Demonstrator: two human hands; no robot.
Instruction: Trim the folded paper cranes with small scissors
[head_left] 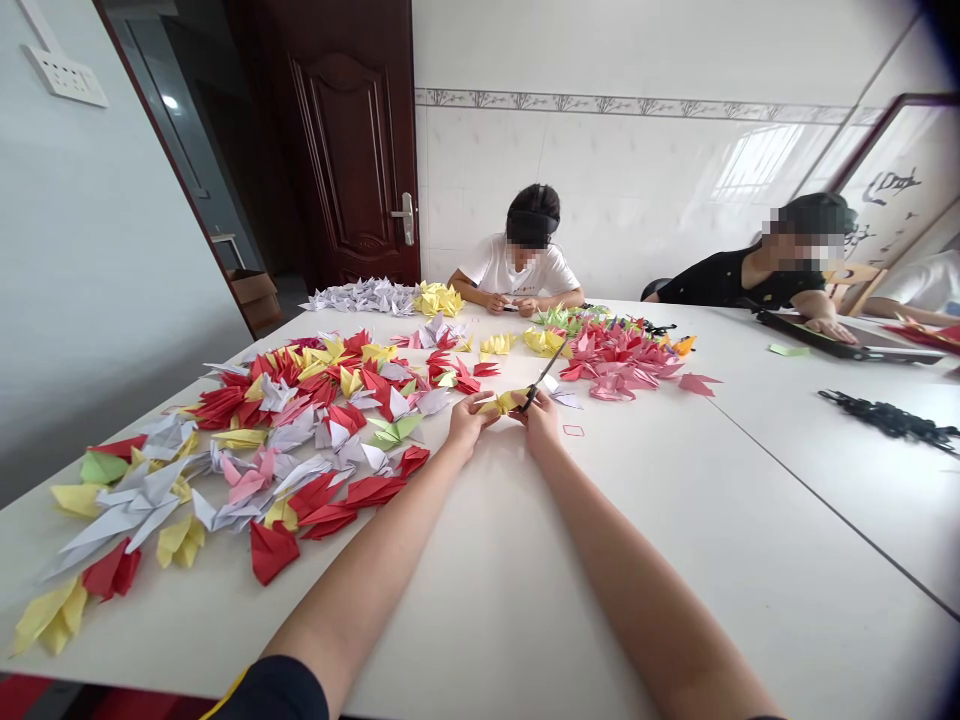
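Both my hands meet above the white table, near the middle of the view. My left hand (468, 422) pinches the left side of a small yellow folded paper piece (502, 404). Around the piece's right side are the fingers of my right hand (540, 412), which also holds a dark, thin tool (529, 396) with a long blade pointing up and to the right; it looks like scissors. To the left spreads a large heap of folded papers (300, 436) in red, yellow, white, pink and green. Pink folded papers (622, 358) are piled beyond my right hand.
Across the white table (750, 520) a person in a white shirt (517, 262) works on something small. A person in black (750, 275) rests a hand by a black-edged tray (840, 336). Black cords (892, 417) lie at the right. White papers (364, 296) are piled at the back left.
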